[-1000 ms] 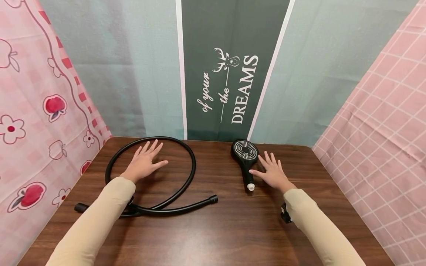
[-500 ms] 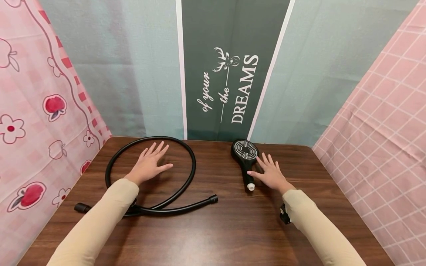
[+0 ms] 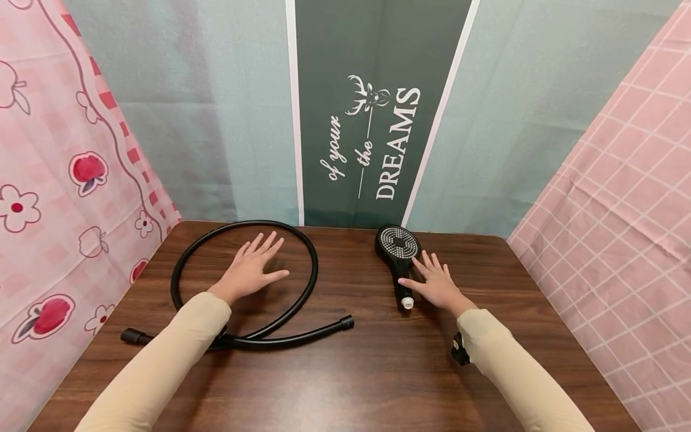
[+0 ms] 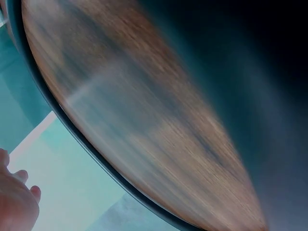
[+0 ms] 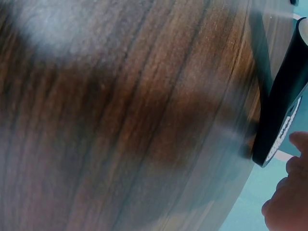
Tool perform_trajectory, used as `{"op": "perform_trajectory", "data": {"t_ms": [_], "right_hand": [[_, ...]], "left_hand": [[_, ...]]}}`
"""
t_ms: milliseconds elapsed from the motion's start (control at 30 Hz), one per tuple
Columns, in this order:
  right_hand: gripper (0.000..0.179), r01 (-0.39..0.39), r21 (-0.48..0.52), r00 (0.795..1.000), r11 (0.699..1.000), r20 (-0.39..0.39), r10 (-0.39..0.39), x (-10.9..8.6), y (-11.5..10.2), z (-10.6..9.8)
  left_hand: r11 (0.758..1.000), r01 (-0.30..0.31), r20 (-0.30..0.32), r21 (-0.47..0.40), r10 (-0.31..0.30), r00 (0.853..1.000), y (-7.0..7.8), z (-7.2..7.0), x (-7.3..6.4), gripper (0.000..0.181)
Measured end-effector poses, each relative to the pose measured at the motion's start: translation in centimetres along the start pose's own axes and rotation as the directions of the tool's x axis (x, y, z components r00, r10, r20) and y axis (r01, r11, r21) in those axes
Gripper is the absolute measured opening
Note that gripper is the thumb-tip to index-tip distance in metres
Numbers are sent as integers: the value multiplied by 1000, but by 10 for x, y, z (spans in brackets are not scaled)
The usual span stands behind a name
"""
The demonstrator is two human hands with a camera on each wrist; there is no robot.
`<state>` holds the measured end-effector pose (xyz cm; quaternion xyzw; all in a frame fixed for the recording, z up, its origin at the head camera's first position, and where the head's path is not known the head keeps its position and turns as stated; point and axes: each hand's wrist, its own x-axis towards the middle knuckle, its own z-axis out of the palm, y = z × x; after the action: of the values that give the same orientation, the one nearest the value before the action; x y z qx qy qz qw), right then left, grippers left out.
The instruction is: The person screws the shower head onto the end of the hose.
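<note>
A black shower hose (image 3: 313, 283) lies looped on the wooden table, one end (image 3: 345, 323) pointing right and the other end (image 3: 132, 336) to the left. My left hand (image 3: 249, 271) is spread with straight fingers over the inside of the loop and holds nothing. To the right lies a black shower head (image 3: 398, 246), its spray face up and its white threaded end (image 3: 407, 303) toward me. Beside its handle, my right hand (image 3: 438, 282) is spread too, thumb and fingertips overlapping the handle's edge in the head view. In the right wrist view the shower head (image 5: 276, 101) shows edge-on near the fingers.
The dark wooden table (image 3: 335, 384) ends at a grey-green curtain (image 3: 243, 120) with printed lettering. A pink patterned curtain (image 3: 48, 252) hangs on the left and a pink checked one (image 3: 610, 210) on the right.
My left hand has drifted right and slightly down inside the hose loop. My right hand has shifted slightly left, closer over the shower head's handle. Hose and shower head have stayed put.
</note>
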<state>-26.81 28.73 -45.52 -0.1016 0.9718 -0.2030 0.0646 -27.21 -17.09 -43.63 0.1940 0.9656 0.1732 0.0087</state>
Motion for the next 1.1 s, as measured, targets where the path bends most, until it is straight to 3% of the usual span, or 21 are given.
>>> {"op": "perform_trajectory", "data": {"t_ms": [333,900,1100], "right_hand": [[89,-14,15,1000,1000,8,14,-2,-1,-1],[91,-27,75,999,997,41,24,-10,1,2],[92,-19,90,999,996,51,14,-10,-1,2]], "left_hand": [[1000,-18,8,-17,18,1000,9,1,-3,86],[992,-123,36,-1,123,992,28,12,-5,85],[993,-117,44,-3,117,992,30,15,-7,83]]}}
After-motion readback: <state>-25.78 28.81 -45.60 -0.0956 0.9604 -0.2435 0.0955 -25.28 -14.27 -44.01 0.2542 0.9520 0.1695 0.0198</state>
